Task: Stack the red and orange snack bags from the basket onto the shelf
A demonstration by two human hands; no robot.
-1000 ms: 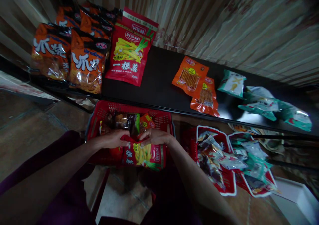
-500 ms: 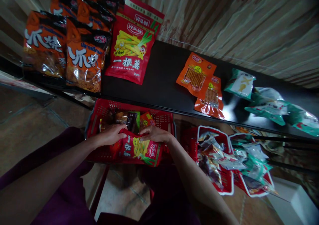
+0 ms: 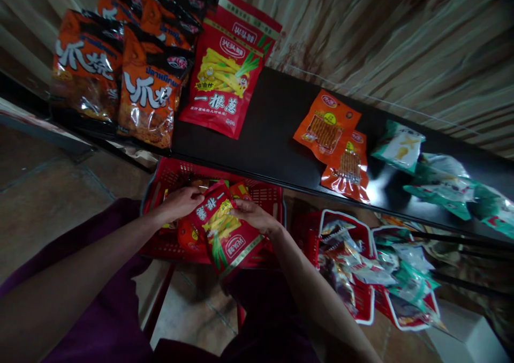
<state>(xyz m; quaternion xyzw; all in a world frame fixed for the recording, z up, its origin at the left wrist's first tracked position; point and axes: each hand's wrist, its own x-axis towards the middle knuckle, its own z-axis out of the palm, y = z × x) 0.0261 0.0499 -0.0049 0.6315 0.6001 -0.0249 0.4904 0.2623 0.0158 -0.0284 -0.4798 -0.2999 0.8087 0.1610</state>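
Observation:
A red snack bag (image 3: 225, 233) with yellow sticks and a green scallion printed on it lies tilted between my hands, over the red basket (image 3: 165, 166). My left hand (image 3: 180, 202) has its fingers closed at the bag's upper left edge. On the opposite edge, my right hand (image 3: 256, 217) grips the bag with its thumb across the front. Under the bag, an orange packet (image 3: 188, 237) shows in the basket, and another orange packet (image 3: 241, 190) is partly covered behind it.
Above the basket runs a black shelf (image 3: 277, 122). On it stand orange-black snack bags (image 3: 148, 92), a red bag pair (image 3: 233, 74), orange packets (image 3: 327, 125) and green-white packets (image 3: 401, 146). Right of me are two filled red baskets (image 3: 365, 299) and a white box (image 3: 466, 331).
The red snack bag has been raised and turned, its lower end now swung toward me past the basket's near rim. Both hands stay on it. The view has shifted slightly.

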